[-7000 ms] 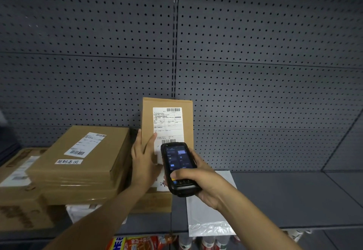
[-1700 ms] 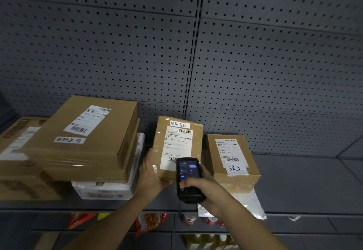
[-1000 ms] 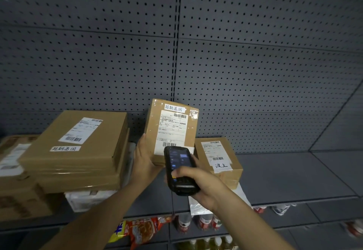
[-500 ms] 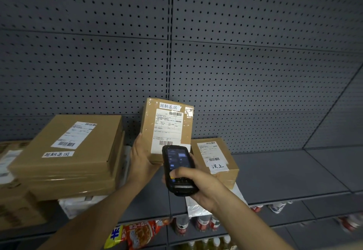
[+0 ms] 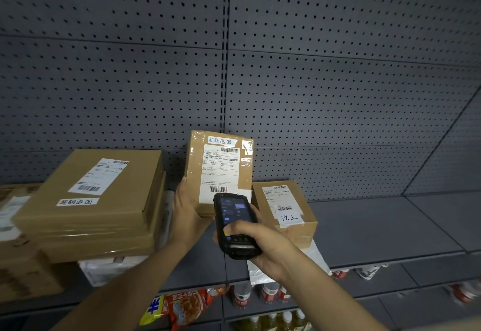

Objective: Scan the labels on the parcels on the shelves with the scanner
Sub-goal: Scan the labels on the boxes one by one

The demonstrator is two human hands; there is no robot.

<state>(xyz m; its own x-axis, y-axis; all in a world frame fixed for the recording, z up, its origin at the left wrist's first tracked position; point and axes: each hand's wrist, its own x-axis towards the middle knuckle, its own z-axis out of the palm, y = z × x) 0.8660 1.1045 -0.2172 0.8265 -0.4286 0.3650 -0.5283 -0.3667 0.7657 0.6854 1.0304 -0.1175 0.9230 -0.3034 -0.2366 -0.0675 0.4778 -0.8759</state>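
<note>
Grey shelf with pegboard back. Big flat boxes stacked left; small labelled box right. My left hand grips the raised parcel by its lower left edge, held upright, label facing me. Stiff taped cardboard, probably light; edges give the safest hold. My right hand curls round the scanner, thumb on keypad, aimed at the barcode.

Matt brown cardboard parcel, paper label; glossy black plastic scanner
</note>
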